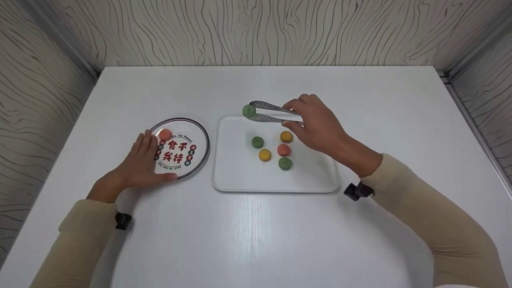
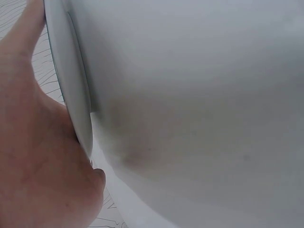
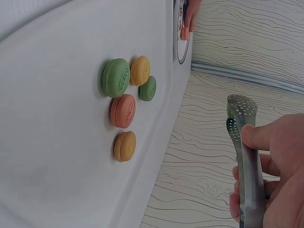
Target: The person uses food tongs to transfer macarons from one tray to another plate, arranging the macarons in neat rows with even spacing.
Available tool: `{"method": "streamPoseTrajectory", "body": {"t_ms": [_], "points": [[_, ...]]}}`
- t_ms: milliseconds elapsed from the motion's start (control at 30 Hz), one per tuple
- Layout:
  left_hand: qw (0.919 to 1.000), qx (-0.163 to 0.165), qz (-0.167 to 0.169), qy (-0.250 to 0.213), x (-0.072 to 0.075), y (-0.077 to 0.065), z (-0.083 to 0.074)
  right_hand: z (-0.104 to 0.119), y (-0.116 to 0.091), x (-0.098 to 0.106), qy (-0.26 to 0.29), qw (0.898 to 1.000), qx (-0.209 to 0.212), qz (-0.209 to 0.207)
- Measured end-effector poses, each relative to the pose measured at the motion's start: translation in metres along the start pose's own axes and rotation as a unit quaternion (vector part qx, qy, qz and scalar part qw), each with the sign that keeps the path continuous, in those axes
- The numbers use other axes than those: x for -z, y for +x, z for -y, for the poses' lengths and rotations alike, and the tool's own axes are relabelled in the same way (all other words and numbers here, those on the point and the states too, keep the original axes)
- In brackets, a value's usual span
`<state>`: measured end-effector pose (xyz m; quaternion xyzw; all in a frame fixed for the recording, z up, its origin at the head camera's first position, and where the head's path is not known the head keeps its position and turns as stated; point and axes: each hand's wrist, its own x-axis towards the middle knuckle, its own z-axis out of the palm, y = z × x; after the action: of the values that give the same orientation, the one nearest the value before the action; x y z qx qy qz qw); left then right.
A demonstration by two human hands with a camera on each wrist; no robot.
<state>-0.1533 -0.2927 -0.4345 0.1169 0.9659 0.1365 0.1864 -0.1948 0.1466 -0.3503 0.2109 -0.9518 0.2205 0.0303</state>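
My right hand [image 1: 318, 120] grips metal tongs [image 1: 272, 119] with perforated tips. A green macaron [image 1: 249, 111] is pinched between those tips, raised over the back left edge of the white tray [image 1: 236, 188]. On the tray sit two yellow macarons, a pink macaron [image 1: 283, 150] and two green ones. My left hand [image 1: 138, 162] rests on the left rim of a round plate [image 1: 200, 160], fingers extended and thumb at the front rim. Beside its fingertips a pink macaron [image 1: 165, 134] lies on the plate. In the left wrist view, the plate's edge [image 2: 71, 80] runs alongside the hand.
The plate, printed with red characters, stands left of the tray on a white table [image 1: 248, 236]. Wood-grain panels [image 1: 272, 32] rise behind the table and at both sides. Black camera mounts [image 1: 359, 191] sit at both wrists.
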Motion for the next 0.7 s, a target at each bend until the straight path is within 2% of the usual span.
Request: {"method": "streamPoseTrajectory", "body": {"t_ms": [700], "points": [[1.0, 0.005, 0.003, -0.008, -0.001, 0.002, 0.001, 0.033, 0.024, -0.018, 0.005, 0.999, 0.011, 0.03]]}}
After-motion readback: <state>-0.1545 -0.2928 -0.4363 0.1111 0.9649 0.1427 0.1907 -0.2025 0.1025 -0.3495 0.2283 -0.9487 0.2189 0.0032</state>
